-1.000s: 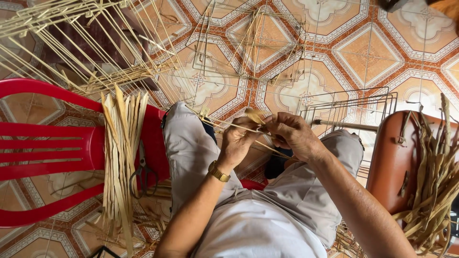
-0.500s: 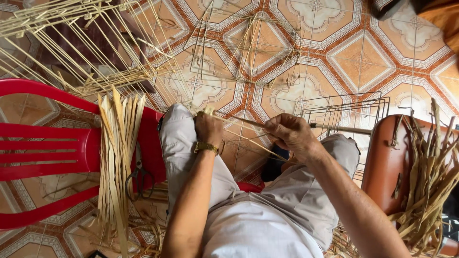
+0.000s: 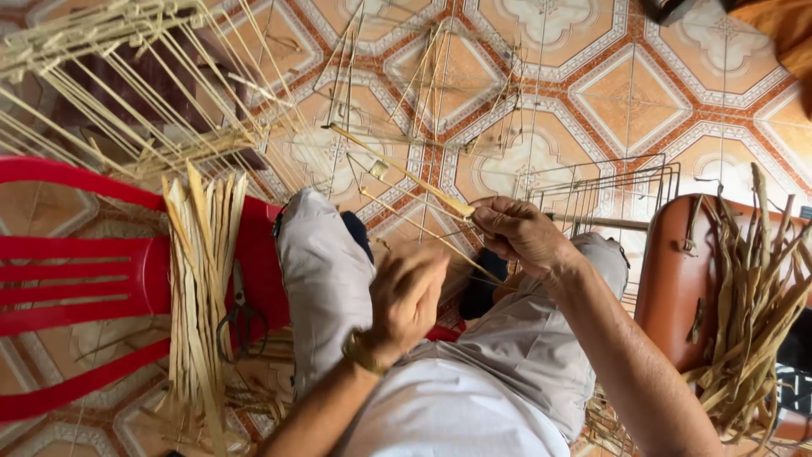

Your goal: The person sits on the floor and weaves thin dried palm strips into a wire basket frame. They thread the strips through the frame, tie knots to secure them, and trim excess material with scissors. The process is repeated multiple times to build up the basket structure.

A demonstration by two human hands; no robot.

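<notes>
Bamboo strip, thin and pale, pinched at its near end in the grip of the right hand; it runs up and leftward from there over the tiled floor. Left hand is blurred below and to the left of that grip, fingers curled; whether it holds anything cannot be told. Bundle of flat strips lies further left on a red chair. Wire frame stands just beyond the right hand.
</notes>
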